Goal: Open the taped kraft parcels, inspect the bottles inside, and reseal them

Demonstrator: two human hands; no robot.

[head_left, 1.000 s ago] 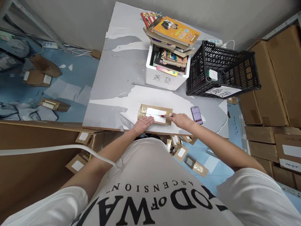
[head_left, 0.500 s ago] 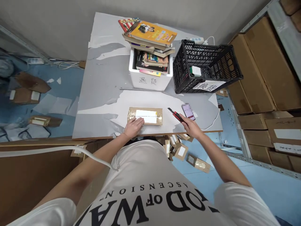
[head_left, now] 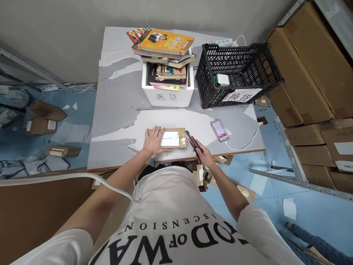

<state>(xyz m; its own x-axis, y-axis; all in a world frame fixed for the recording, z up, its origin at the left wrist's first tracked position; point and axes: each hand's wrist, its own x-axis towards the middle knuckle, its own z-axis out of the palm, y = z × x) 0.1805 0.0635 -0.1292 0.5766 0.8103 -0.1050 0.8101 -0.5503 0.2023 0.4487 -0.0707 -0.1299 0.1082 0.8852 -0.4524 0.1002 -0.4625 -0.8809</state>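
A small taped cardboard box (head_left: 182, 142) with a white label lies on the table near its front edge. My left hand (head_left: 153, 141) rests on the box's left end, fingers spread, thumb along the near side. In my right hand (head_left: 204, 155) is a red and black utility knife (head_left: 194, 144), its tip close to the box's right end. Whether the blade touches the cardboard I cannot tell. To the right of the knife lies a phone (head_left: 220, 129) with a blurred screen and a white cable plugged in.
Behind the box stands a white bin (head_left: 168, 96) piled with books (head_left: 168, 41). A black plastic crate (head_left: 239, 70) is to its right, holding a small white box. Cardboard boxes (head_left: 306, 70) stack up on the right; a white cable (head_left: 91, 175) crosses my left arm.
My right hand has brought the utility knife leftward from beside the phone to the box's right end. My left hand has shifted onto the box's left end and spread its fingers.
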